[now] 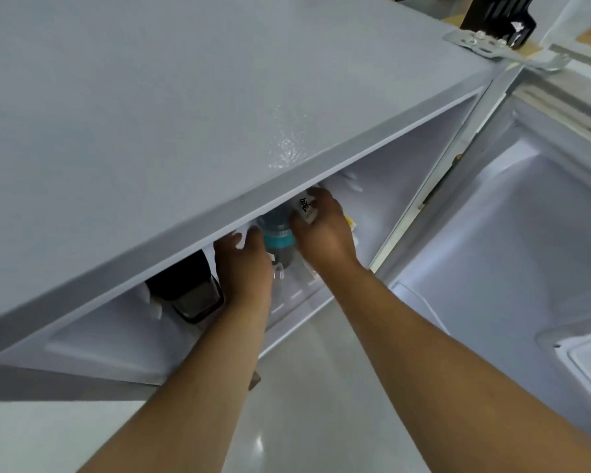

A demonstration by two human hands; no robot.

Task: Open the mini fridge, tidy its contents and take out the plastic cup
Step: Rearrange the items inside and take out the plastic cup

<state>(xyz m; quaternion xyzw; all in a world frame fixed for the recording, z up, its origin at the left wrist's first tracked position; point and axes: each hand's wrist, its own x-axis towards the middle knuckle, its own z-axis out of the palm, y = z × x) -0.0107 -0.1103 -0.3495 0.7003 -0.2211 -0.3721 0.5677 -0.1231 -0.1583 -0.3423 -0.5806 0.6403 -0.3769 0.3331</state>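
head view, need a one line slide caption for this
Both hands reach into the open mini fridge: left hand and right hand flank a teal-banded bottle.

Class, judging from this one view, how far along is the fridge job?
Done: the fridge door stands open. In hand: both hands are inside, the right hand on a labelled bottle, the left hand beside a teal-banded bottle. Left: tidying continues; no cup is out yet.

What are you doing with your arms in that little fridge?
The mini fridge is open, its door swung to the right. Both hands are inside: the left hand and right hand are on either side of a bottle with a teal band. A dark container sits to the left.
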